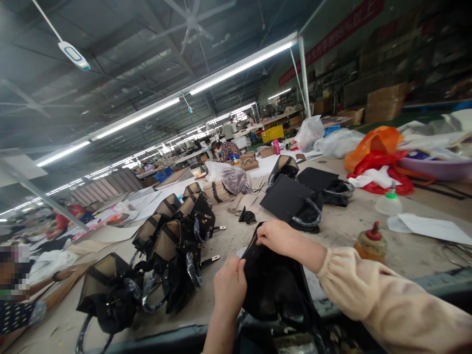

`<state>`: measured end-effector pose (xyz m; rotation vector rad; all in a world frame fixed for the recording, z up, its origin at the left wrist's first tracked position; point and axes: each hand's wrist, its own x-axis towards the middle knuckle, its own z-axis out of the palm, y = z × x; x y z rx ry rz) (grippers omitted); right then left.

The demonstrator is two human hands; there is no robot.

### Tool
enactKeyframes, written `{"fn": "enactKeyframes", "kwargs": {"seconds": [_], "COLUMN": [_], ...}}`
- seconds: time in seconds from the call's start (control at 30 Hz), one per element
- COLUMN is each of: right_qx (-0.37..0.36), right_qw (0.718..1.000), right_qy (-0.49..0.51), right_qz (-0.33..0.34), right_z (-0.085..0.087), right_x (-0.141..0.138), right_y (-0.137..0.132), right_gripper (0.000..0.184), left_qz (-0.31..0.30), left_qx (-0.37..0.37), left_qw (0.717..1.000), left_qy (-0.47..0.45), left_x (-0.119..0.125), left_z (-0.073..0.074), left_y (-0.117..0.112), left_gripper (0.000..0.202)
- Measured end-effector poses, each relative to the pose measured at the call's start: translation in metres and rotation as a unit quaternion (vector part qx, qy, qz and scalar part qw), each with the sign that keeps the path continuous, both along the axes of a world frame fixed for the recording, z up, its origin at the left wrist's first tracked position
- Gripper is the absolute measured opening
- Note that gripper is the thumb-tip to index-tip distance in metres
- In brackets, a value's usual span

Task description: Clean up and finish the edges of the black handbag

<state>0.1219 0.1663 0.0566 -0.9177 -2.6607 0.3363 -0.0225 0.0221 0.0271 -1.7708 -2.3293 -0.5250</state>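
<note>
Head view showed a soft black bag (273,285) held in both hands at the near edge of a long, greyish-beige bench (339,228). The left hand (229,285) had its grip closed on the bag's upper left side, thumb uppermost. The right hand (278,238), reaching from a gathered cream sleeve (354,285), pinched the top rim at the far side, its grip likewise closed on the dark material. The bag's lower part overlapped the bench's dark front edge; whether it rested there could not be told.

Left of the hands stood a cluster of black handbags with beige linings (173,238), their looped handles partly wrapped in clear plastic. Beyond the right hand lay a flat black rectangular panel (285,199) with a plastic-wrapped handle beside it, and near that a small crumpled black piece (247,215).

Right of the right arm were a squat amber jar with a red top (370,243), a translucent bottle with a green cap (389,202) and a folded white sheet (438,228). Farther back, a bright red plastic bag (403,182) lay beside a pale lilac basin (435,167). At the far left, a co-worker's forearm (66,290) reached over the bench.
</note>
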Motion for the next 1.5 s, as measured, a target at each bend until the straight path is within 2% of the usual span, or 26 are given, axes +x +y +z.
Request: {"fn": "enactKeyframes", "kwargs": {"seconds": [0.8, 1.1, 1.23, 1.5], "right_qx": [0.004, 0.001, 0.003, 0.011], "right_qw": [1.0, 1.0, 0.999, 1.0], "right_qy": [-0.002, -0.006, -0.004, -0.014], "right_qz": [-0.018, 0.025, 0.04, 0.003], "right_z": [-0.002, 0.004, 0.003, 0.002], "right_x": [-0.005, 0.005, 0.007, -0.001], "right_y": [0.003, -0.002, -0.001, 0.002], "right_gripper": [0.022, 0.018, 0.018, 0.019], "left_qz": [-0.002, 0.034, 0.03, 0.021], "left_qx": [-0.017, -0.031, -0.027, -0.029], "left_qw": [1.0, 0.999, 0.999, 0.999], "left_qy": [0.009, -0.005, -0.007, -0.01], "left_x": [-0.002, -0.004, -0.004, -0.005], "left_z": [0.001, 0.005, 0.003, 0.003], "left_y": [0.002, 0.003, 0.004, 0.005], "left_gripper": [0.03, 0.029, 0.027, 0.026]}}
